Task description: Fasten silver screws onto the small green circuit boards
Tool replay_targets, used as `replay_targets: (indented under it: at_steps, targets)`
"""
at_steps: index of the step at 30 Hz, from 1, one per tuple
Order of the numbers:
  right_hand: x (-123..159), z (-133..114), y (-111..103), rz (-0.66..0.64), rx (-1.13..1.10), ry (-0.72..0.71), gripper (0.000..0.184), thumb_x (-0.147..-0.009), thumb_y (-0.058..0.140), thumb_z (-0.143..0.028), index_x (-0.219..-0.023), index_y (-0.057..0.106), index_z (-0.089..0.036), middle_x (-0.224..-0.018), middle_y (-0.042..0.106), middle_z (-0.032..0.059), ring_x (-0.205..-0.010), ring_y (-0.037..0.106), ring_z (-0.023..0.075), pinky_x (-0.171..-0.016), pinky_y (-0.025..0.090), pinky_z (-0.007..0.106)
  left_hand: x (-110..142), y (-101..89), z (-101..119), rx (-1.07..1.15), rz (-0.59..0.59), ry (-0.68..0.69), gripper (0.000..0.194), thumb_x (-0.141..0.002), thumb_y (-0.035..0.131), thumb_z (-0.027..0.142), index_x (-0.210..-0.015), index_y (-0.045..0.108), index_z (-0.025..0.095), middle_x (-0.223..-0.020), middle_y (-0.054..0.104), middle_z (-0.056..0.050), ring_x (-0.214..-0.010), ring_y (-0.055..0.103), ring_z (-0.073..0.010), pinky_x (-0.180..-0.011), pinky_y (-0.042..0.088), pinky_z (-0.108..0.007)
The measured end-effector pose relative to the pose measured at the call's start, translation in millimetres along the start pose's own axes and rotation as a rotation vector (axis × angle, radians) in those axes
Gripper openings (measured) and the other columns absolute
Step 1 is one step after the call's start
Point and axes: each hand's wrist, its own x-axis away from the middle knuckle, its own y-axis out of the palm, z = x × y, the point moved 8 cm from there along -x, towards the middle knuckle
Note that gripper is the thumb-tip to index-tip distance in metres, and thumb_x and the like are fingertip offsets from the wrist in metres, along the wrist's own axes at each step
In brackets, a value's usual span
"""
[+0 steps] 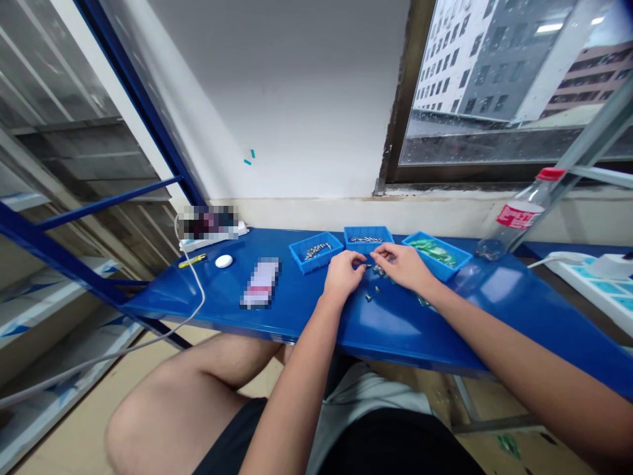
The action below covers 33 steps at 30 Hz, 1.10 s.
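My left hand (345, 273) is over the blue table (306, 316), its thumb and fingers pinched at a small metal part that looks like a screw (367, 266). Close by on the right, my right hand (403, 265) has its thumb and forefinger together; whatever is between them is too small to make out. Several loose small metal parts (378, 270) lie on the table below and between the hands. Just beyond are three blue bins: the left bin (309, 267) and the middle bin (368, 248) hold small metal pieces, and the right bin (452, 269) holds green plastic packets (435, 251).
A phone (261, 284), a round white object (224, 261) and a yellow pen-like tool (192, 260) lie to the left. One white cable (202, 290) hangs over the front edge. At right stand a red-capped plastic bottle (517, 214) and a white power strip (588, 284).
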Motion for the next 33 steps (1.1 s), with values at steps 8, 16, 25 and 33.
replay_targets:
  at_steps: [8,16,25,33]
  targets:
    - [1,-3,3,-0.024,0.006,-0.021,0.022,-0.095,0.061,-0.040,-0.091,0.073,-0.023,-0.083,0.078,0.0034,-0.072,0.071,0.0215,-0.075,0.057,0.035,2,13.6,5,-0.110,-0.169,0.065,0.031,-0.088,0.062,0.009,-0.106,0.082,0.024,-0.108,0.081,-0.004,-0.099,0.075,-0.0216,-0.099,0.056,-0.032]
    - [0,-1,4,0.010,-0.043,-0.013,0.016,-0.091,0.065,-0.035,-0.098,0.074,-0.023,-0.091,0.078,0.0058,-0.079,0.073,0.0232,-0.074,0.060,0.036,-2,-1.0,-6,0.273,0.051,-0.067,0.027,-0.085,0.066,0.003,-0.105,0.078,0.016,-0.105,0.081,-0.008,-0.098,0.076,-0.0193,-0.096,0.061,-0.034]
    - [3,18,19,-0.030,-0.397,0.180,0.024,-0.084,0.074,-0.043,-0.093,0.065,-0.022,-0.082,0.075,0.0042,-0.068,0.073,0.0200,-0.068,0.063,0.035,-6,5.5,-4,0.511,0.046,-0.038,0.027,-0.086,0.069,0.006,-0.112,0.073,0.014,-0.114,0.078,-0.011,-0.105,0.075,-0.0200,-0.096,0.062,-0.035]
    - [3,21,20,-0.024,-0.379,0.178,0.024,-0.079,0.075,-0.036,-0.097,0.066,-0.021,-0.086,0.074,0.0047,-0.074,0.071,0.0194,-0.073,0.061,0.034,-2,8.5,2,0.555,0.010,-0.013,0.039,-0.084,0.059,0.000,-0.119,0.071,0.014,-0.128,0.073,-0.013,-0.118,0.072,-0.0221,-0.101,0.061,-0.036]
